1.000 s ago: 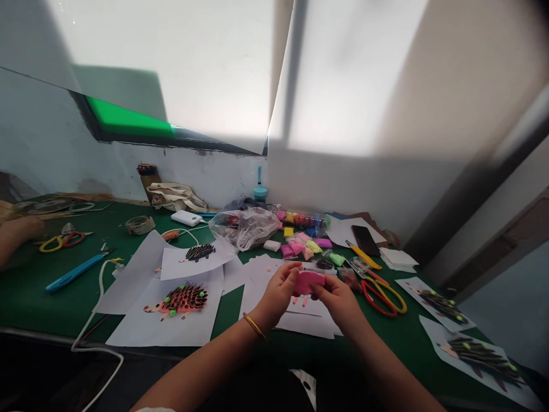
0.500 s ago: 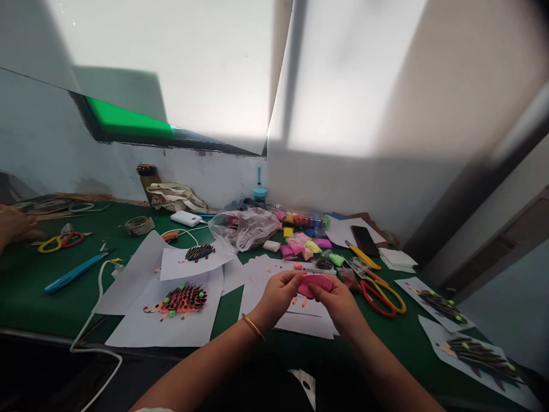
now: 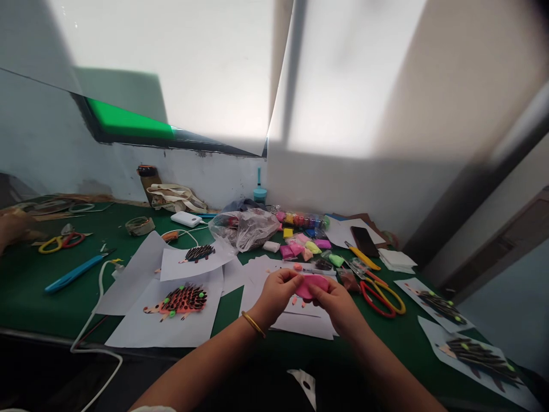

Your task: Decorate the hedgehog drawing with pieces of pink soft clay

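A flattened piece of pink modelling clay (image 3: 312, 284) is held between my two hands, above a stack of white paper (image 3: 257, 286). My left hand (image 3: 278, 292) pinches its left end, with a yellow bangle (image 3: 253, 324) on that wrist. On the opposite end, the thumb and fingers of my right hand (image 3: 333, 300) are closed round it. Small orange-pink clay bits show on the paper just below the piece, partly hidden by my hands. Behind my hands lie a pen and several coloured clay packets (image 3: 295, 247).
Red-and-yellow scissors (image 3: 380, 298), a yellow cutter (image 3: 363, 257) and a phone (image 3: 364, 240) lie to the right. Sheets with clay hedgehogs (image 3: 182, 303) lie left and far right. A blue cutter (image 3: 77, 273) and a white cable (image 3: 101, 286) are at left, near another person's hand (image 3: 15, 226).
The pink clay looks slightly rounder and shorter between my fingers. My hands stay in nearly the same place. At far left, the other person's hand has shifted a little.
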Demonstrator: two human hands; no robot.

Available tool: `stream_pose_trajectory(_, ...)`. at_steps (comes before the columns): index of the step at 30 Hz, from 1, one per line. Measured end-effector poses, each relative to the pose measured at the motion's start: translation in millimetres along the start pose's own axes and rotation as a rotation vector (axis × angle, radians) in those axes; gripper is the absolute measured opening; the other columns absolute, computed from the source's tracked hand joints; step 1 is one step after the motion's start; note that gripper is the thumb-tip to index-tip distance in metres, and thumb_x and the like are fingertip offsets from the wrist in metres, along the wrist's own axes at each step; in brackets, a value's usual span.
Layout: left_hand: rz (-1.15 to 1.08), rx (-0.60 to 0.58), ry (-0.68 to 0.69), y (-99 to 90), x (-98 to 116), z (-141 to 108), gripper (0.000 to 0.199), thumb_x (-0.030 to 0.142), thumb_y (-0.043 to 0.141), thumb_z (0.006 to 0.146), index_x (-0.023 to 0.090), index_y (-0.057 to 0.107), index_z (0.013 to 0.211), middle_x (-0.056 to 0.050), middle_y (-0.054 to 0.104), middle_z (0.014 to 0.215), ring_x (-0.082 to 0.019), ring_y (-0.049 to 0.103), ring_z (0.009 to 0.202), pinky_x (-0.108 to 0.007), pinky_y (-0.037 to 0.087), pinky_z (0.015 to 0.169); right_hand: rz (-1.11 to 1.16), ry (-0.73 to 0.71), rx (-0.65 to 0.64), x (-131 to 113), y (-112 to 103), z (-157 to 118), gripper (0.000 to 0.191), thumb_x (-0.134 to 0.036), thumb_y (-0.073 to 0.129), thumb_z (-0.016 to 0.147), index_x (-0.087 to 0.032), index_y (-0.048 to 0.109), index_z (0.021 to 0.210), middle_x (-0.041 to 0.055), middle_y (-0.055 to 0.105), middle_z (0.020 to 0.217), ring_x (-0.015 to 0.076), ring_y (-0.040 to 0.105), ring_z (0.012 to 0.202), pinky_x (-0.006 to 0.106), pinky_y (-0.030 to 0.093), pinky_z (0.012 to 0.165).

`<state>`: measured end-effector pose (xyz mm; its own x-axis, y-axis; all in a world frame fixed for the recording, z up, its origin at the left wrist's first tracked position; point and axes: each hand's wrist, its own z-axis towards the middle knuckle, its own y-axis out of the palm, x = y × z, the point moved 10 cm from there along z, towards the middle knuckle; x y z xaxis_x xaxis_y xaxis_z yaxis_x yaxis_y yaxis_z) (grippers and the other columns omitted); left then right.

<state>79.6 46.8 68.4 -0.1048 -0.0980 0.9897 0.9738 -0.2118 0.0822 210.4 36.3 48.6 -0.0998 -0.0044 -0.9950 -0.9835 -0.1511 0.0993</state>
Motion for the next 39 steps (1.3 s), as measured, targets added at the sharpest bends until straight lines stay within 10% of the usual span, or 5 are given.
stream_pose_trajectory(5, -0.104, -0.060, -0.005, 8.7, -1.0, -2.4, 0.055, 0.054, 0.075, 0.073, 0.015, 0.066, 0.110, -0.007, 0.067, 0.091, -0.017, 0.060, 0.078, -0.028, 0.047, 0.069, 0.031, -0.041, 0.129, -0.6, -13.7, 1.0, 0.043, -0.054, 0.077, 0.072, -0.020, 0.069, 0.098, 0.0043, 0.069, 0.080, 0.0198, 0.061, 0.073, 0.031, 0.044, 0.065)
stream_pose_trajectory(13, 0.021, -0.076, -0.028, 1.3, -0.2, 1.6, 0.038, 0.048, 0.079, 0.070, 0.013, 0.071, 0.086, -0.005, 0.068, 0.081, -0.017, 0.061, 0.075, -0.028, 0.047, 0.066, -0.034, -0.031, -0.004, -15.8, -6.9, -4.5, 0.057, -0.048, 0.086, 0.063, -0.023, 0.067, 0.111, 0.0069, 0.070, 0.104, 0.0263, 0.065, 0.094, 0.038, 0.052, 0.077)
stream_pose_trajectory(19, 0.115, -0.132, -0.001, 8.5, 4.2, -0.7, 0.042, 0.043, 0.078, 0.073, 0.016, 0.070, 0.104, -0.004, 0.068, 0.085, -0.017, 0.060, 0.075, -0.027, 0.047, 0.065, -0.138, -0.103, 0.077, -20.8, -14.3, -3.3, 0.043, -0.058, 0.076, 0.072, -0.019, 0.071, 0.086, 0.0065, 0.070, 0.086, 0.0228, 0.063, 0.082, 0.035, 0.050, 0.072)
stream_pose_trajectory(39, 0.265, -0.041, 0.158, 1.7, 18.3, 3.4, 0.028, 0.043, 0.064, 0.083, 0.016, 0.071, 0.087, -0.004, 0.067, 0.080, -0.018, 0.059, 0.076, -0.030, 0.046, 0.070, -0.275, -0.101, -0.063, -5.9, 7.3, -3.7, 0.037, -0.055, 0.070, 0.078, -0.019, 0.069, 0.086, 0.0033, 0.068, 0.079, 0.0192, 0.059, 0.073, 0.029, 0.043, 0.064)
